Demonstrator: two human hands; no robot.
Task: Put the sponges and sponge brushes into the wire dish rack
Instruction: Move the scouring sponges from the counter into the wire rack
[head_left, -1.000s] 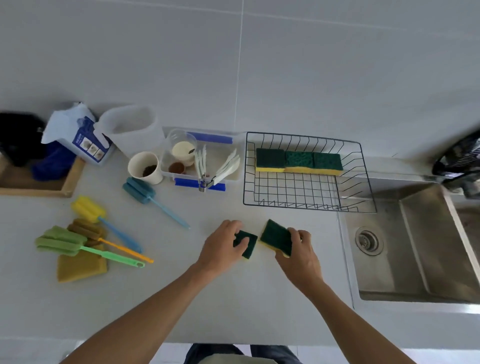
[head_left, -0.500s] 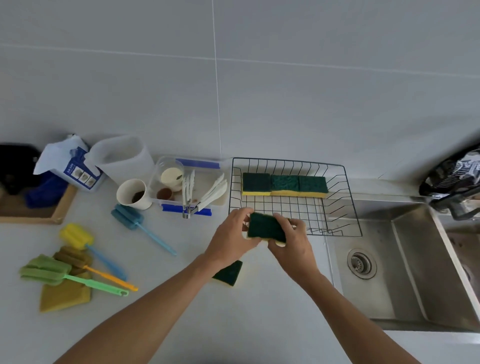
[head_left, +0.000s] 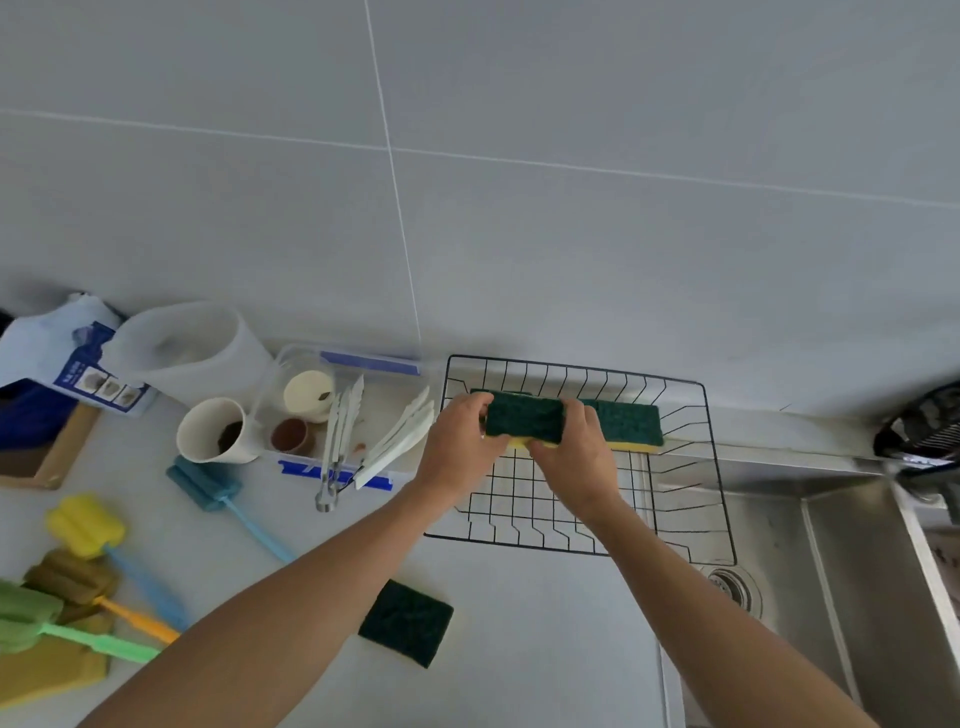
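Observation:
A green-and-yellow sponge (head_left: 523, 419) is held over the far left part of the black wire dish rack (head_left: 691, 519), pinched from the left by my left hand (head_left: 462, 441) and from the right by my right hand (head_left: 574, 452). Behind it a row of green-topped sponges (head_left: 628, 423) stands along the rack's back wall. One dark green sponge (head_left: 406, 622) lies flat on the counter near my left forearm. At the far left lie sponge brushes: a blue one (head_left: 208, 488), a yellow one (head_left: 85, 525), a brown one (head_left: 72, 577), a green one (head_left: 31, 618), over a flat yellow sponge (head_left: 47, 670).
A steel sink (head_left: 831, 571) lies right of the rack. Left of the rack stands a clear tray (head_left: 337, 415) with tongs and small cups, a white cup (head_left: 213, 431), a white jug (head_left: 192, 348) and a blue-and-white bag (head_left: 67, 358).
Both hands carried the sponge up from the rack's front edge to its back left corner. The other green sponge stayed on the counter.

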